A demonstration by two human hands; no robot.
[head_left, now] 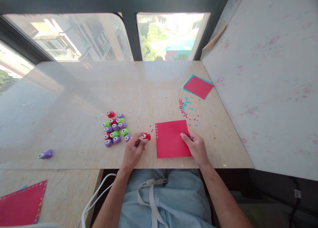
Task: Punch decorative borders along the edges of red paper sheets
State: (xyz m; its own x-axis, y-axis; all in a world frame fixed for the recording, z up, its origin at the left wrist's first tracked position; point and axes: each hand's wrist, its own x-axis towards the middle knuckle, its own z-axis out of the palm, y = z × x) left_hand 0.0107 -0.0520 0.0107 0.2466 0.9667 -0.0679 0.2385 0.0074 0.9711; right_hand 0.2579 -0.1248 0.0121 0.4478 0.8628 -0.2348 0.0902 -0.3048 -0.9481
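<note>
A small red craft punch (147, 136) is pinched between the thumb and fingers of my left hand (135, 148), just left of the paper. My right hand (196, 147) grips the right edge of a red paper sheet (171, 142), thumb on top and fingers hidden beneath. A short row of small punched holes runs down the sheet's upper left edge. A few red paper bits (151, 131) lie between the punch and the sheet. Left of my left hand sits a cluster of red, green and purple craft punches (114, 127).
Red and blue paper confetti (185, 105) is scattered beyond the sheet. A stack of coloured paper (198, 86) lies near the wall. A lone purple punch (46, 154) rests far left. Below it, a hole-edged red sheet (22, 205) is on a lower surface, near a white cable (95, 198).
</note>
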